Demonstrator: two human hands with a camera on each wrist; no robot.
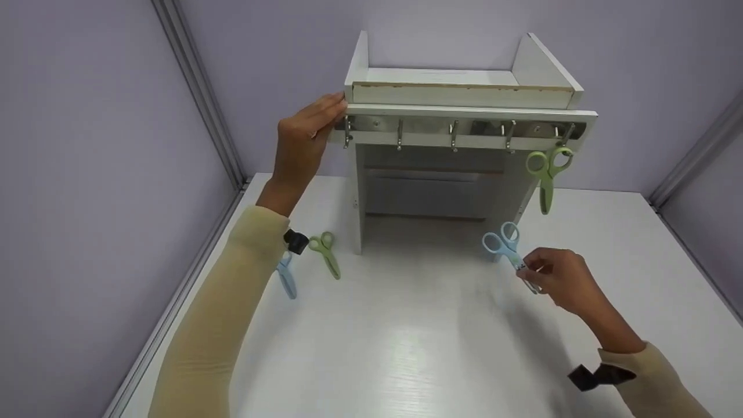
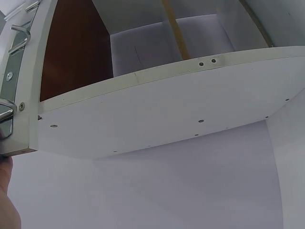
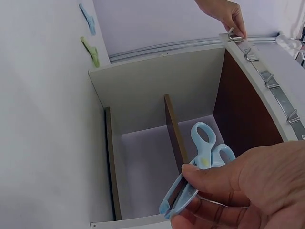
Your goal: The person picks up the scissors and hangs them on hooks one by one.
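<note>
Blue scissors [image 1: 504, 247] pinched at blades by right hand [image 1: 560, 278], handles up, above white table [image 1: 406, 348] just before white shelf unit [image 1: 464, 96]. Left hand [image 1: 302, 142] laid with straight fingers on shelf's left front corner by hook rail [image 1: 458, 129]. Green scissors [image 1: 545, 171] hung on rightmost hook. Second green scissors [image 1: 325, 252] and blue scissors [image 1: 286, 277] lying on table left.

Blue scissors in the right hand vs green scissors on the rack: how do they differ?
The blue scissors are pale blue; the green scissors are light green. The blue scissors are pinched at the blades by the right hand, handles up, above the table; the green scissors hang untouched from the rightmost hook, blades down. Both look like the same small model with closed blades.
</note>
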